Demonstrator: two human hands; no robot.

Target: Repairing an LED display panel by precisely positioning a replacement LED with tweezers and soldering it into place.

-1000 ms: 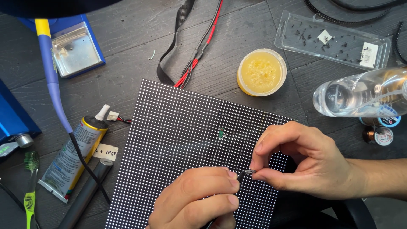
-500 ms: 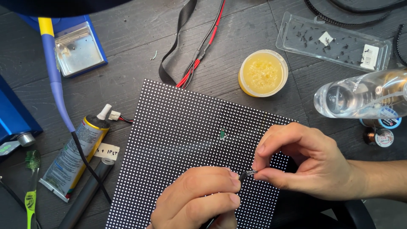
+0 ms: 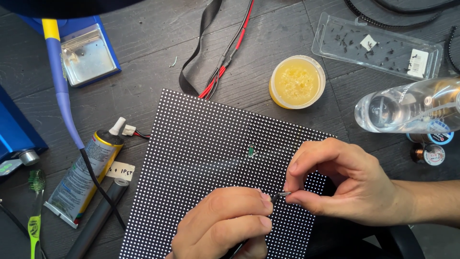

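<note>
A black LED matrix panel point(image 3: 201, 158) covered in white dots lies flat on the dark wooden table. My left hand point(image 3: 223, 225) rests on its lower part, closed around thin tweezers point(image 3: 280, 195) whose tip points right. My right hand point(image 3: 342, 184) hovers over the panel's right edge. Its thumb and forefinger pinch at the tweezer tip; whatever sits between them is too small to make out. A small greenish spot point(image 3: 250, 151) shows on the panel above the hands.
A round tub of yellow paste point(image 3: 297, 82) sits behind the panel, with black and red cables point(image 3: 218, 57) beside it. A clear tray of tiny parts point(image 3: 378, 45) and a clear bottle point(image 3: 407, 108) are right. At left lie a glue tube point(image 3: 84, 175), a blue-handled iron point(image 3: 60, 81), a green toothbrush point(image 3: 34, 211).
The hands barely shift; my right fingers stay pinched at the tweezer tip. The view drifts slightly.
</note>
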